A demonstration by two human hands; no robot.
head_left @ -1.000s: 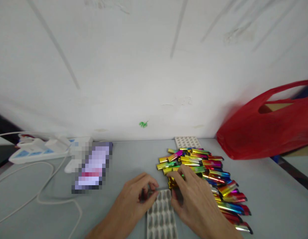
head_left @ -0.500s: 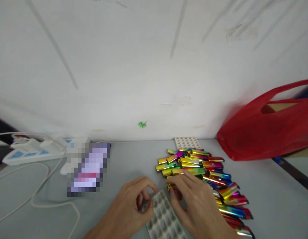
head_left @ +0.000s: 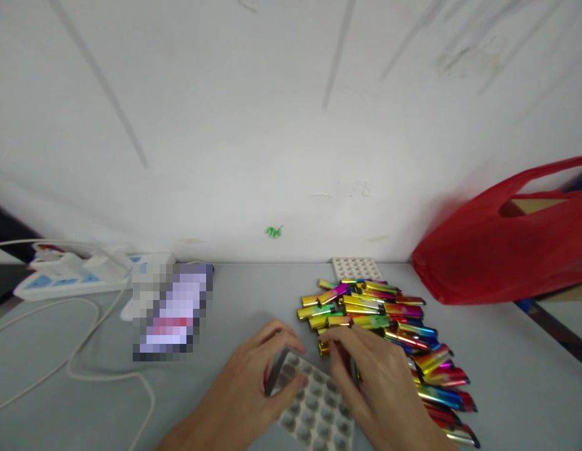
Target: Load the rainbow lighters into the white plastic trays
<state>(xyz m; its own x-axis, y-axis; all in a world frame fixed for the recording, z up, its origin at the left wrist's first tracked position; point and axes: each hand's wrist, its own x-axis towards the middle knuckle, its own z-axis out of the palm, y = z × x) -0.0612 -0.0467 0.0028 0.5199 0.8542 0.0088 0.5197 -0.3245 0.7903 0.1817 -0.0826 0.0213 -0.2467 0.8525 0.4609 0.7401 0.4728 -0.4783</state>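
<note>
A pale tray with rows of round hollows lies tilted between my hands at the lower middle. My left hand grips its upper left corner, thumb over the top and fingers behind the edge. On the right, my right hand is curled beside the tray and over the left edge of a pile of shiny multicoloured lighter-like tubes. A gold end shows by its fingertips; whether the fingers hold it is unclear.
Against the wall stands a second white tray with hollows. A red bag is at the right. Left are a blurred phone, a power strip and loose white cables.
The tray has turned and its upper left edge is lifted. My left hand has closed on that corner. My right hand has shifted slightly right.
</note>
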